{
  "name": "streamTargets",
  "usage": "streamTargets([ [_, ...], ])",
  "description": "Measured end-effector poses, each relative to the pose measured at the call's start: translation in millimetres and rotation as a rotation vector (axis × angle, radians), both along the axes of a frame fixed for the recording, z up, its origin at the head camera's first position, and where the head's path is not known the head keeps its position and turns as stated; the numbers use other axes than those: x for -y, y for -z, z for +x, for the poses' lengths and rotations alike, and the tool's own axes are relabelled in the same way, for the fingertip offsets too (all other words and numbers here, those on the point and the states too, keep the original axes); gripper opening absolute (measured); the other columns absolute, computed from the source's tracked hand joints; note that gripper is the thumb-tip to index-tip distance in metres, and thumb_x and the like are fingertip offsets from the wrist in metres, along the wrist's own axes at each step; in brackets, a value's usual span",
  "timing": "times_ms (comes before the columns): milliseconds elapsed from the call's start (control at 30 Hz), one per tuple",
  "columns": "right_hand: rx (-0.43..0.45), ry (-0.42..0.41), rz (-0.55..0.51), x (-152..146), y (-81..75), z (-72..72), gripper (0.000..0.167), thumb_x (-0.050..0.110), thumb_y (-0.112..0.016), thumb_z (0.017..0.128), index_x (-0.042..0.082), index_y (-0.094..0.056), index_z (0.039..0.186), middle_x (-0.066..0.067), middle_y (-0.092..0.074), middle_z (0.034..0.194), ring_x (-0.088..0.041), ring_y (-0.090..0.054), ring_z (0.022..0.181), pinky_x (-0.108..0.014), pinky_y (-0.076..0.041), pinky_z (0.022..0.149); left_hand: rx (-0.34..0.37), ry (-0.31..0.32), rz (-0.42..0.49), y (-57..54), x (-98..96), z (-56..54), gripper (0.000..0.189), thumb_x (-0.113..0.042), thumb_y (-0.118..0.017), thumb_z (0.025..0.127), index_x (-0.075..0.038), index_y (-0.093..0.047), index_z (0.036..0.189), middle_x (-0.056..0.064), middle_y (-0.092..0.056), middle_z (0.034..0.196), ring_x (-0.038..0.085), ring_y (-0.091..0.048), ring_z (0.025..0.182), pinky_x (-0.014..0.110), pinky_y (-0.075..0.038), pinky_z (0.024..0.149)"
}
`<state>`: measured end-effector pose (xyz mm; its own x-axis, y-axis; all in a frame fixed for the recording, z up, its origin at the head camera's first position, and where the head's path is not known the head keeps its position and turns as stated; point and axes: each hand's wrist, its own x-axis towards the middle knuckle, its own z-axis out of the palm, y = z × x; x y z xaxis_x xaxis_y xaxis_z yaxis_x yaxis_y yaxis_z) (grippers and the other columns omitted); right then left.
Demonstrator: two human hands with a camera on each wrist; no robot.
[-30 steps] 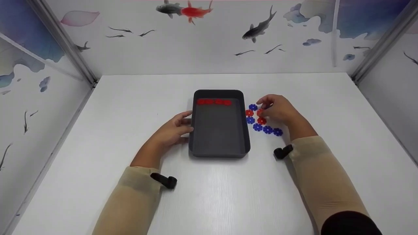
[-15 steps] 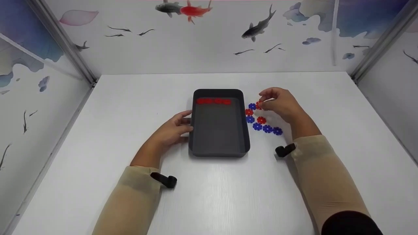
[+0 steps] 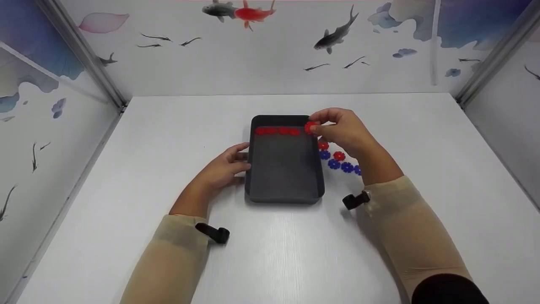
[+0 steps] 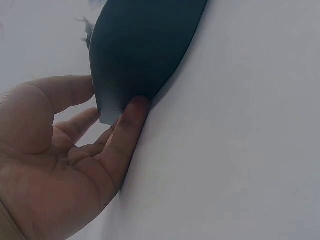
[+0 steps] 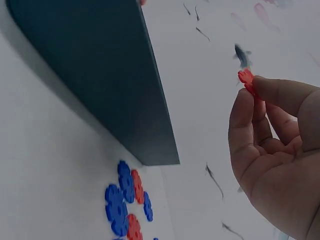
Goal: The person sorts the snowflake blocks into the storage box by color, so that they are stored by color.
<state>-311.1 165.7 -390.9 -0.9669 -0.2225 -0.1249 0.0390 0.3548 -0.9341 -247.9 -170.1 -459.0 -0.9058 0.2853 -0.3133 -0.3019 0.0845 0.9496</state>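
Red piece has moved left from beside the loose blue and red pieces to the far right rim of the tray, pinched by the fingers of the right hand. That hand covers part of the loose group on the desk; red row lies at the tray's far end, left hand touches its left wall, fingers apart. Right wrist view shows the pinched piece near edge-on.

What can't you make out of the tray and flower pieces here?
Head view: part of the rightmost blue piece, behind the right arm.
Right wrist view: inside of the tray, behind its wall; part of the held red piece, covered by the right hand.
Left wrist view: rest of the tray, past top edge.
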Motion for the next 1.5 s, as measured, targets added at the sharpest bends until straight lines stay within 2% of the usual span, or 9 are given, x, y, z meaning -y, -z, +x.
streamTargets([
  [233, -0.004, -0.033, -0.039, 33, -13.1, -6.5, 0.026, 0.021, -0.078, 0.100, 0.017, -0.076, 0.125, -0.008, -0.074, 0.118, -0.028, -0.075, 0.104, -0.032, -0.065, 0.091, 0.001, -0.002, -0.002, -2.0, 0.7, 1.2, 0.073, -0.003, -0.062, 0.103, -0.026, -0.037, 0.167, 0.011, -0.044, 0.163, 0.030, -0.057, 0.141, 0.050, -0.054, 0.114],
  [333, 0.049, -0.078, -0.117, 50, -14.1, -18.9, 0.030, 0.020, -0.079, 0.099, 0.015, -0.075, 0.128, -0.008, -0.076, 0.119, -0.024, -0.076, 0.102, -0.032, -0.065, 0.089, 0.007, -0.009, -0.006, -2.2, 0.9, 1.4, 0.072, -0.005, -0.062, 0.103, -0.027, -0.037, 0.167, 0.009, -0.044, 0.163, 0.029, -0.057, 0.141, 0.050, -0.054, 0.114],
  [467, 0.154, -0.140, -0.169, 70, -6.4, -37.0, 0.036, 0.018, -0.081, 0.097, 0.010, -0.072, 0.131, -0.008, -0.077, 0.116, -0.019, -0.075, 0.094, -0.033, -0.064, 0.087, 0.021, -0.016, -0.013, -0.9, 0.1, 1.5, 0.071, -0.008, -0.063, 0.103, -0.029, -0.038, 0.166, 0.007, -0.043, 0.163, 0.027, -0.056, 0.141, 0.049, -0.053, 0.115],
  [667, 0.174, -0.163, -0.033, 91, 13.4, -50.5, 0.036, 0.015, -0.079, 0.098, 0.012, -0.070, 0.133, -0.005, -0.071, 0.114, -0.019, -0.066, 0.093, -0.040, -0.061, 0.093, 0.017, 0.003, -0.009, 1.6, -0.7, 0.5, 0.071, -0.009, -0.062, 0.104, -0.029, -0.037, 0.167, 0.008, -0.042, 0.164, 0.027, -0.056, 0.142, 0.050, -0.053, 0.115],
  [767, 0.139, -0.153, 0.027, 100, 20.9, -53.7, 0.032, 0.013, -0.078, 0.098, 0.015, -0.071, 0.129, -0.005, -0.069, 0.111, -0.020, -0.066, 0.091, -0.036, -0.061, 0.086, 0.013, 0.008, -0.008, 1.9, -1.1, 0.5, 0.071, -0.009, -0.062, 0.103, -0.028, -0.037, 0.166, 0.009, -0.043, 0.163, 0.027, -0.056, 0.142, 0.050, -0.053, 0.116],
  [867, 0.101, -0.146, 0.029, 107, 28.0, -56.3, 0.029, 0.010, -0.077, 0.098, 0.014, -0.072, 0.126, -0.007, -0.069, 0.108, -0.022, -0.066, 0.088, -0.034, -0.060, 0.080, 0.010, 0.006, -0.008, 1.8, -1.7, 0.6, 0.071, -0.009, -0.063, 0.103, -0.028, -0.037, 0.166, 0.009, -0.043, 0.163, 0.028, -0.056, 0.142, 0.051, -0.053, 0.115],
  [1133, 0.029, -0.174, 0.117, 120, 51.0, -60.2, 0.025, 0.007, -0.069, 0.100, 0.012, -0.071, 0.124, -0.007, -0.071, 0.110, -0.020, -0.069, 0.091, -0.029, -0.061, 0.073, 0.008, 0.006, -0.019, 1.6, -3.2, 1.0, 0.070, -0.010, -0.063, 0.103, -0.029, -0.038, 0.166, 0.010, -0.043, 0.164, 0.028, -0.056, 0.143, 0.050, -0.053, 0.115],
  [1333, 0.000, -0.185, 0.150, 123, 56.6, -60.1, 0.024, 0.009, -0.071, 0.100, 0.012, -0.071, 0.124, -0.009, -0.074, 0.113, -0.022, -0.072, 0.094, -0.031, -0.065, 0.078, 0.009, 0.001, -0.022, 0.6, -0.5, 0.6, 0.071, -0.010, -0.063, 0.103, -0.029, -0.037, 0.166, 0.009, -0.041, 0.166, 0.028, -0.055, 0.145, 0.051, -0.053, 0.116],
  [1500, -0.001, -0.154, 0.191, 125, 56.6, -58.7, 0.021, 0.013, -0.075, 0.099, 0.014, -0.072, 0.120, -0.009, -0.075, 0.113, -0.024, -0.075, 0.093, -0.032, -0.066, 0.082, 0.019, 0.005, -0.021, 1.4, 0.9, -0.5, 0.071, -0.011, -0.063, 0.103, -0.031, -0.037, 0.166, 0.008, -0.041, 0.166, 0.028, -0.055, 0.145, 0.051, -0.053, 0.115],
])
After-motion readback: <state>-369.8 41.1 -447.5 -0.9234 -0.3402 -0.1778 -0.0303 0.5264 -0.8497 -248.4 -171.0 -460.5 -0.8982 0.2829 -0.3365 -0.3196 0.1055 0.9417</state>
